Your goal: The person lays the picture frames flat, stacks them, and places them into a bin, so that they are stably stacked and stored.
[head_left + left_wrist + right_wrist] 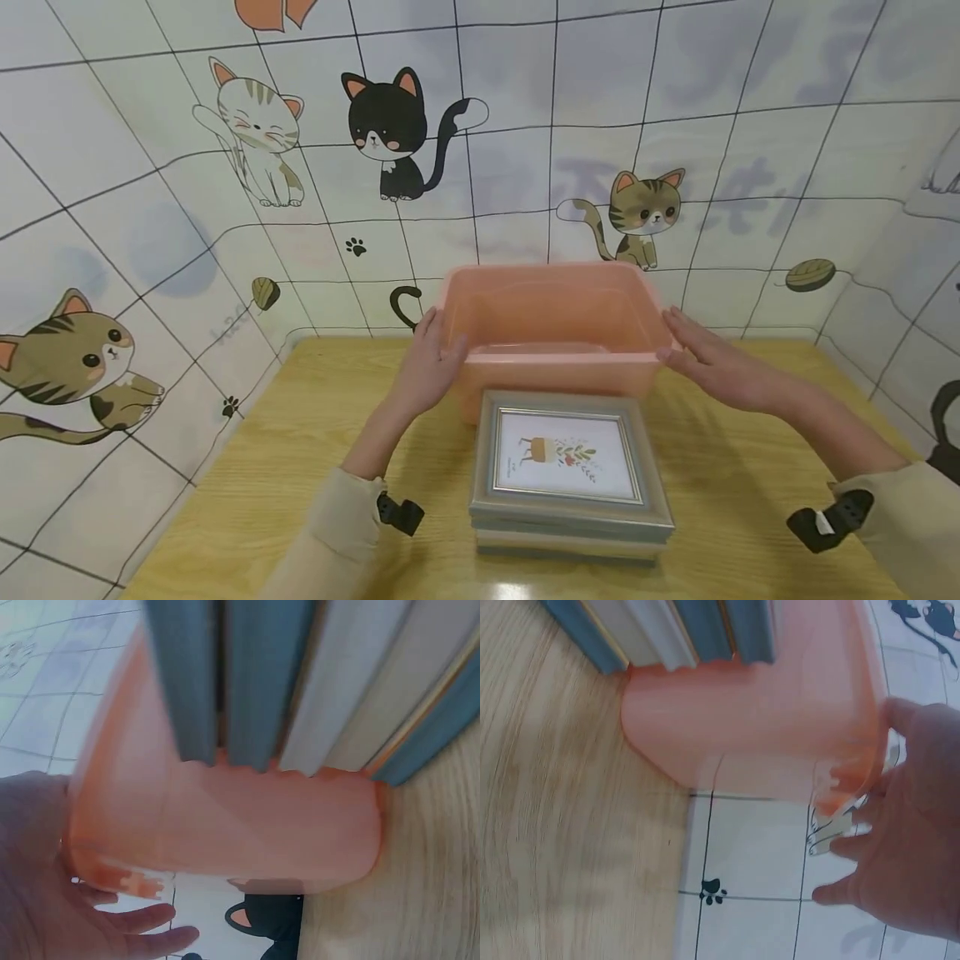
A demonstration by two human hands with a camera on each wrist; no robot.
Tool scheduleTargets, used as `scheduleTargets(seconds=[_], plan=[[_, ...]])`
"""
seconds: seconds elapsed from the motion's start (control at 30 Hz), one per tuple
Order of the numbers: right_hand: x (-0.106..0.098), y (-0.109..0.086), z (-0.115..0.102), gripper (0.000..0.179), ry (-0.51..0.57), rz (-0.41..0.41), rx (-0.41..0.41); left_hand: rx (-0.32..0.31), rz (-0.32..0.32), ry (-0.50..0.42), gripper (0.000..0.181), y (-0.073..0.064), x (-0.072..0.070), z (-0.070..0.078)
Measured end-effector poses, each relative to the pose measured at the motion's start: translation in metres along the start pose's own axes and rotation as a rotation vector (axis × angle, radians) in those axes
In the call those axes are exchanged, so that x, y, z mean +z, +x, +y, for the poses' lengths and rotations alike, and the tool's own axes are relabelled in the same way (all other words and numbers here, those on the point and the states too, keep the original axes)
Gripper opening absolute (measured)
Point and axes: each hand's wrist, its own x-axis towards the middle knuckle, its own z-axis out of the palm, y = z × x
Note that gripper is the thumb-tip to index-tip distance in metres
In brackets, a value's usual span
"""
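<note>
A pink plastic bin [555,371] stands on the table behind a stack of picture frames. My left hand [427,367] holds its left rim near the front corner, thumb over the edge and fingers along the outside. On the opposite side my right hand [723,367] holds the right rim in the same way. Some right fingertips show through the bin wall [757,735] in the right wrist view. The top picture frame [566,458] has a grey-gold border and a plant print. In the left wrist view the stacked frames' edges [270,682] are close to the bin wall [255,825].
The wood-grain table [330,467] ends at a tiled wall covering [510,167] printed with cartoon cats. That covering also rises on the left and right sides. A dark object [947,433] shows at the right edge.
</note>
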Motion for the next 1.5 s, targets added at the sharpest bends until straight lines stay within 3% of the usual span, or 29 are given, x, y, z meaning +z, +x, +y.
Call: scheduleTargets(seconds=[0.13, 0.33, 0.5, 0.7, 0.9, 1.03, 1.2, 1.5], plan=[[0.009, -0.01, -0.008, 0.079, 0.001, 0.089, -0.032, 0.014, 0.009, -0.039, 0.078, -0.015, -0.006, 0.001], [0.035, -0.036, -0.022, 0.082, 0.038, 0.293, 0.007, -0.088, 0.069, -0.2, 0.079, -0.046, -0.014, 0.016], [0.064, -0.053, -0.026, 0.086, 0.117, 0.369, 0.061, -0.118, 0.048, -0.207, 0.078, -0.07, -0.023, 0.021], [0.092, -0.067, -0.026, 0.087, 0.302, 0.222, 0.116, -0.097, -0.044, -0.192, 0.078, -0.093, -0.016, 0.017], [0.112, -0.065, -0.023, 0.094, 0.475, 0.093, 0.198, -0.086, -0.113, -0.319, 0.088, -0.104, 0.012, 0.009], [0.119, -0.062, -0.022, 0.103, 0.529, 0.06, 0.261, -0.117, -0.145, -0.391, 0.095, -0.108, 0.027, 0.01], [0.125, -0.062, -0.019, 0.103, 0.605, 0.037, 0.237, -0.164, -0.159, -0.425, 0.094, -0.111, 0.036, 0.011], [0.134, -0.059, -0.016, 0.098, 0.834, -0.004, 0.206, -0.115, -0.244, -0.426, 0.092, -0.113, 0.041, 0.01]])
